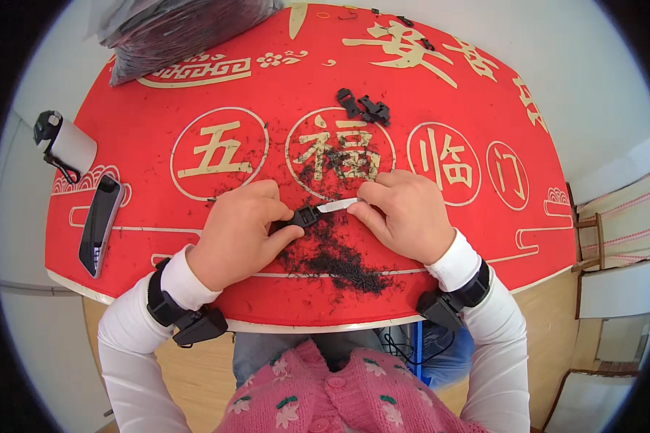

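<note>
The left hand [238, 231] has its grip clamped on a small black plastic part [305, 216], held just above the pile of black shavings [336, 260] on the red surface [426, 238]. The right hand [404, 213] grips what looks like a small blade [337, 206], its tip touching the part. More black parts [365, 108] lie well beyond the shavings; a dark phone [99, 224] lies far left of them.

Two hands: left [238, 234], right [404, 216]. One blade [337, 206]. One held black clip [305, 216]. One phone [100, 222]. One bottle [66, 144].
</note>
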